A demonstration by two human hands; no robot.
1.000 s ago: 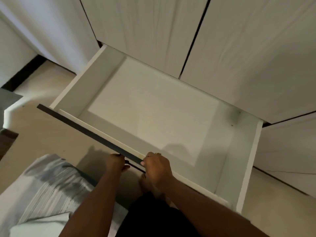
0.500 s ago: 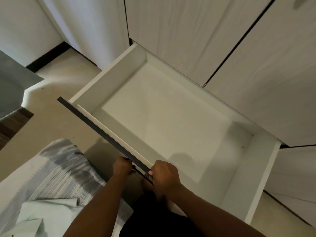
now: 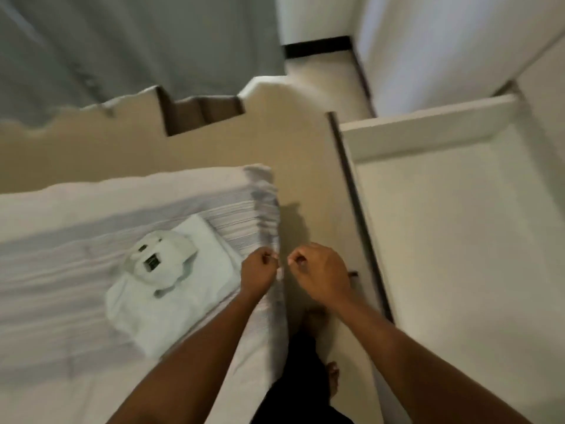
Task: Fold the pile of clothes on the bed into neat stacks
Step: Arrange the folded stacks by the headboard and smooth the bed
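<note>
Folded white shirt (image 3: 171, 289) sits near the bed (image 3: 61, 301) edge, left hand (image 3: 260, 267) and right hand (image 3: 321, 270) beside it, fingers (image 3: 298, 259) curled on nothing, so next is probably scooping it flat into the open drawer (image 3: 458, 240).

We see the bed (image 3: 61, 270) filling the view from 7 to 9 o'clock, covered by a white sheet (image 3: 238, 215) with grey stripes that hangs over its edge near the middle. One folded white shirt (image 3: 171, 301) lies flat on the sheet at 8 o'clock, close to that edge, its collar uppermost with a dark label in it. The beige floor (image 3: 305, 154) runs from 12 down to 6 o'clock beside the bed, and a bare foot (image 3: 333, 381) stands on it at 6.
</note>
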